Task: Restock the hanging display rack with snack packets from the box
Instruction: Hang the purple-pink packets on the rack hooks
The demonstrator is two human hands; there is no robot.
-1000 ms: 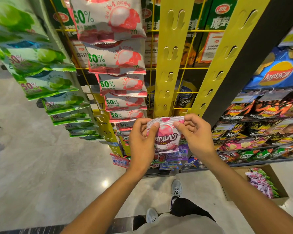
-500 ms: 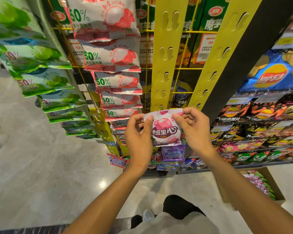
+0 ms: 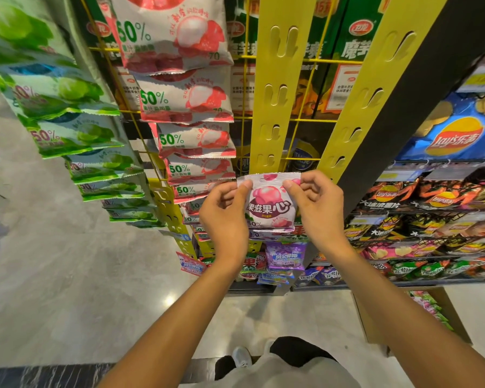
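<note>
Nearest the camera, the person's two forearms are reaching up and forward toward the rack. The left hand [image 3: 225, 211] is pinching the top left corner of a pink-and-white snack packet [image 3: 270, 205] between thumb and fingers, and the right hand [image 3: 317, 204] is pinching the top right corner the same way, so the packet is being held flat by its sealed top edge, up against the lower part of the middle yellow hanging strip [image 3: 277, 88]. Whether its hang hole is already over a hook cannot be told.

Just below the packet, a few purple and pink packets are already hanging on the same strip. Above it, the hooks on this strip and on the yellow strip to the right [image 3: 375, 91] are showing bare, so most of this part of the rack appears still to be filled. To the left, the column of red lychee packets [image 3: 179, 99] and the column of green packets [image 3: 76, 135] are looking fully stocked.

Down at the right, on the floor, the cardboard box [image 3: 445, 312] is still holding more packets, so the restocking seems to be only partly through.
</note>
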